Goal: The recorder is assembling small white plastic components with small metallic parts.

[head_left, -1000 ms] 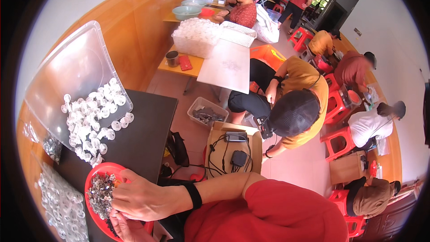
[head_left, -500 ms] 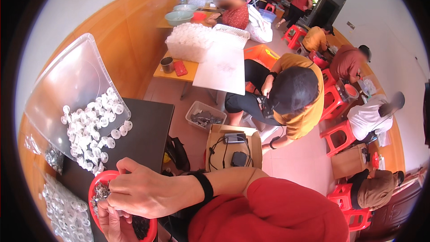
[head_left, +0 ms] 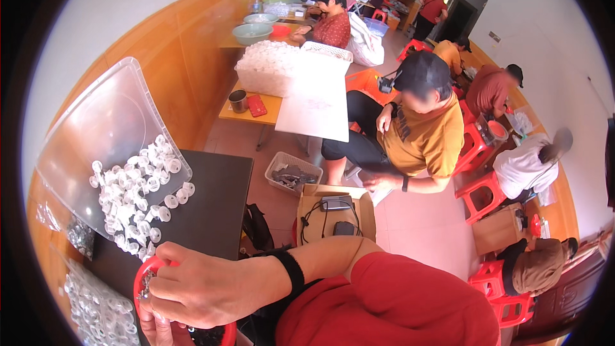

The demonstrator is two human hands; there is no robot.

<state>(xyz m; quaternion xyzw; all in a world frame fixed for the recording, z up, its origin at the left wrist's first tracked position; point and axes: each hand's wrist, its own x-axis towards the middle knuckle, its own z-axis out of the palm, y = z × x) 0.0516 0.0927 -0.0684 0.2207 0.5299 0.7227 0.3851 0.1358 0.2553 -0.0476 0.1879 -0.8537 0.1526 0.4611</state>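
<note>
My right hand (head_left: 202,285), with a black band on its wrist, reaches in from the right, its fingers bent and pinched together. Below it, at the lower edge, my left hand (head_left: 163,331) has its thumb and fingertips drawn up against the right fingertips. Whatever is between the fingers is hidden or too small to name. Both hands are over a red bowl (head_left: 229,334) holding small metal pieces (head_left: 147,282) and, nearer me, dark small parts. Just beyond the bowl, white round plastic parts (head_left: 131,202) lie heaped, spilling from a tilted clear plastic bin (head_left: 96,122).
The bin rests on a dark table (head_left: 211,192). Bags of clear plastic parts (head_left: 99,307) lie at the left. A cardboard box (head_left: 307,218) with electronic devices and a white basket (head_left: 282,187) are beyond my arm. A co-worker in a yellow shirt (head_left: 423,141) sits ahead; others work farther off.
My hands stay together over the bowl, shifting slightly lower and right in the picture. The co-worker in yellow has straightened up, head raised, one hand now lower.
</note>
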